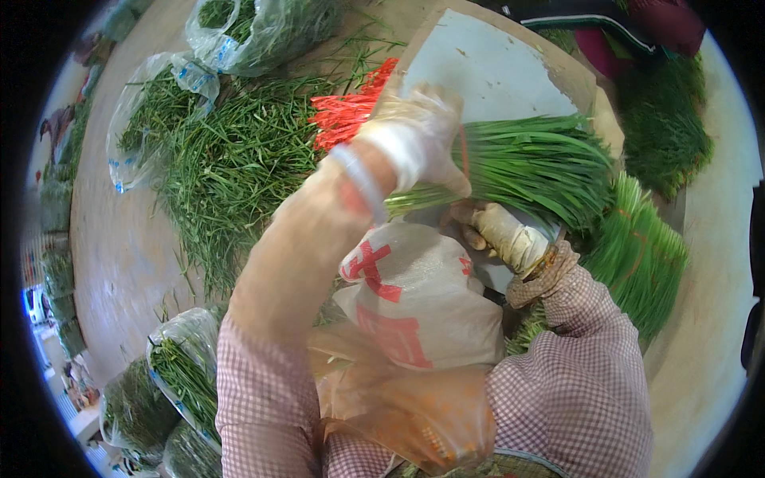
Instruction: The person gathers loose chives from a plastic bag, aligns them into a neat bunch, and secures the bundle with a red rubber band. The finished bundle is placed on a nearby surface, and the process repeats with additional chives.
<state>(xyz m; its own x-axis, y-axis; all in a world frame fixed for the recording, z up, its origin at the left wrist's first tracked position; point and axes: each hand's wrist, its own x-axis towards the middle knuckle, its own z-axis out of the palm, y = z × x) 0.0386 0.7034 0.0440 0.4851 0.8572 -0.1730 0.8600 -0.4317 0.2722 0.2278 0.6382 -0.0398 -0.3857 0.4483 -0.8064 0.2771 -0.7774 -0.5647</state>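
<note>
A bundle of long green leaves, like garlic chives (538,161), lies across a pale board (484,66), its tips to the right. A thin red tie crosses it near my left hand. My left hand (418,134), in a whitish glove and blurred, is over the bundle's paler stem end; whether it grips is hidden. My right hand (487,230), in a worn cream glove, is at the bundle's lower edge with fingers curled; its hold is unclear. Red plastic ties (349,110) lie in a bunch left of the board. A white woven sack with red print (418,293) is below my hands.
Loose green leaves (239,161) are heaped on the left. Clear bags of greens (257,36) stand at upper left, and more filled bags (143,400) at lower left. Tied green bundles (639,257) lie at right. A person's dark-clothed part (597,24) shows at upper right.
</note>
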